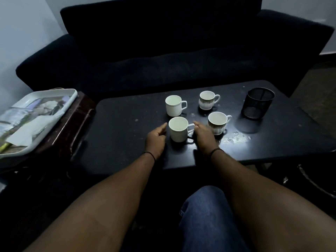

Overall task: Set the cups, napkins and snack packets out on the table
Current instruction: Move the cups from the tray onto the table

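Four cups stand on the black table (118, 128). Two are plain white: a far cup (173, 106) and a near cup (179, 130). Two are patterned: a far cup (207, 100) and a near cup (217, 122). My left hand (156, 139) rests just left of the near white cup, with its fingers loosely curled and a small gap to the cup. My right hand (203, 135) lies on the cup's right side, with its fingertips at the handle but no finger through the loop. White napkins (27, 131) and a yellow-green packet (4, 146) lie in a tray (72, 93) at the left.
The tray sits on a brown side table (72, 122) that touches the black table's left end. A black mesh holder (258, 102) stands at the far right of the table. A dark sofa (163, 51) runs behind it. My knee in jeans (205, 215) is below.
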